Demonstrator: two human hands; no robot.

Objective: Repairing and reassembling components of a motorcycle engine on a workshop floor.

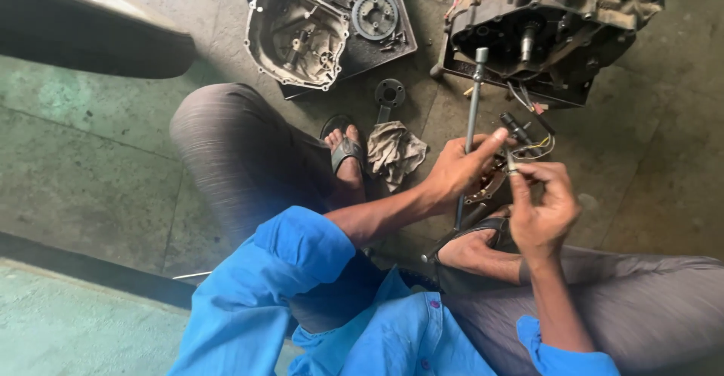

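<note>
My left hand [461, 171] grips a round metal part with coloured wires [537, 147] and also holds a long T-handle socket wrench [473, 112] upright along its fingers. Just to its right, my right hand [544, 208] pinches a small silver bolt [512, 166] between thumb and fingers, touching the round part. The wrench's socket end points toward a motorcycle engine block [550, 21] standing on the floor ahead. The round part is mostly hidden behind my left hand.
An engine side cover [296, 35] and a round gear plate [375, 15] lie on a dark tray [377, 50] at the top. A crumpled rag [394, 152] and a ring-headed tool [388, 95] lie by my sandalled left foot [346, 153]. Concrete floor surrounds me.
</note>
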